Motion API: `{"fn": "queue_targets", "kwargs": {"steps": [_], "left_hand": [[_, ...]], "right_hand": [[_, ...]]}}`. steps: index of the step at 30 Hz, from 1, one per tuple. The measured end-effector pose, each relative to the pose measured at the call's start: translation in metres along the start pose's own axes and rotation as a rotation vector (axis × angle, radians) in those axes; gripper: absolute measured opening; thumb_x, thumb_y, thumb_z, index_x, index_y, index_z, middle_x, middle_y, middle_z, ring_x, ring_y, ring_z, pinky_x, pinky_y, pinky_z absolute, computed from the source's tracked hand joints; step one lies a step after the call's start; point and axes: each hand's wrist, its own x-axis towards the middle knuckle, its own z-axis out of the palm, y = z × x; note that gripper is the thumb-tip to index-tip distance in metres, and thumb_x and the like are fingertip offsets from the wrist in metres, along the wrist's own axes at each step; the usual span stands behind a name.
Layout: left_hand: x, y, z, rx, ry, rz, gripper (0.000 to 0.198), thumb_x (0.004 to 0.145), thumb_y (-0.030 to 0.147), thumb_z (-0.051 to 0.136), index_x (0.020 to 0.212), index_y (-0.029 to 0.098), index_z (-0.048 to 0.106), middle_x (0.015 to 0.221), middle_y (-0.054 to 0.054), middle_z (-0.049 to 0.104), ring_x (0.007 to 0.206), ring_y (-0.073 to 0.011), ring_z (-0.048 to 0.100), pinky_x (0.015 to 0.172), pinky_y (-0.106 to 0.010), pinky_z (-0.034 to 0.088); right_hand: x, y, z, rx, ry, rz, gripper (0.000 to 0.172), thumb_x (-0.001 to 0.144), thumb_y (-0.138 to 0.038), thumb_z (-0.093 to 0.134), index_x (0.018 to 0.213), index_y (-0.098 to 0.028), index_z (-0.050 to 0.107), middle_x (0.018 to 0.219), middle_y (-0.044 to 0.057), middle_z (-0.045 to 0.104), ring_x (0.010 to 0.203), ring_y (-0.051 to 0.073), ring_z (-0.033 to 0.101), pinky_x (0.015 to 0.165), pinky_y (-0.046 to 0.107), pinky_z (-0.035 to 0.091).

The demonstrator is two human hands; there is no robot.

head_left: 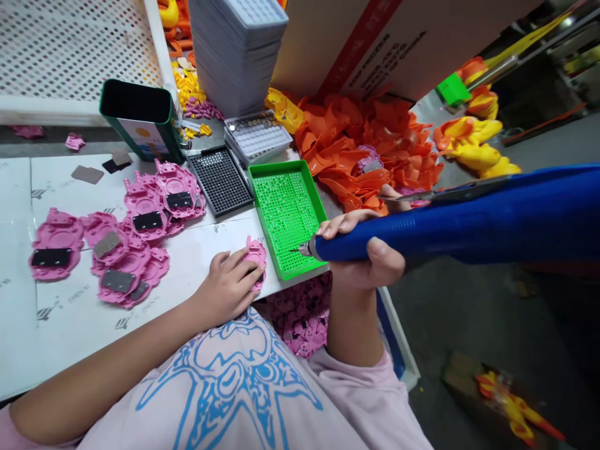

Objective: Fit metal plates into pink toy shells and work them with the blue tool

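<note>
My right hand (pixel 360 250) is wrapped around a blue electric screwdriver (pixel 422 228), held level above the table's front edge. Its thin bit points left, over a bright green perforated tray (pixel 323 215). My left hand (pixel 229 281) lies over a pink plastic part (pixel 255 253) at the table's front edge, its fingers holding the piece down and hiding much of it. Left of that hand, several similar pink parts lie in loose piles, with black plates (pixel 50 257) or grey plates (pixel 117 280) on them.
Behind stand a black perforated tray (pixel 220 181), a dark green bin (pixel 140 122), and a tall stack of grey trays (pixel 234 62). Orange plastic pieces (pixel 347 137) heap up at the back right. Below the table edge, a container holds pink parts (pixel 304 319).
</note>
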Motion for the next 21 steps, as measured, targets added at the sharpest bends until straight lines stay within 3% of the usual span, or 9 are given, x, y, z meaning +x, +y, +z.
{"fn": "queue_targets", "kwargs": {"steps": [11, 21], "left_hand": [[0.0, -0.002, -0.001, -0.017, -0.002, 0.018, 0.026, 0.094, 0.027, 0.05, 0.114, 0.016, 0.064, 0.112, -0.009, 0.07, 0.122, -0.0321, 0.053, 0.096, -0.048, 0.029], [0.0, -0.003, -0.001, -0.028, -0.016, 0.008, 0.027, 0.093, 0.026, 0.053, 0.116, 0.016, 0.064, 0.114, -0.01, 0.069, 0.122, -0.0327, 0.053, 0.096, -0.049, 0.03]], "right_hand": [[0.004, 0.04, 0.008, 0.035, 0.008, 0.104, 0.043, 0.064, -0.035, 0.07, 0.103, -0.028, 0.056, 0.067, -0.007, 0.058, 0.056, 0.013, 0.059, 0.06, 0.032, 0.052], [0.006, 0.044, 0.014, 0.023, -0.005, 0.164, 0.047, 0.064, -0.037, 0.071, 0.107, -0.027, 0.053, 0.066, -0.007, 0.058, 0.055, 0.013, 0.059, 0.059, 0.031, 0.052]]}}
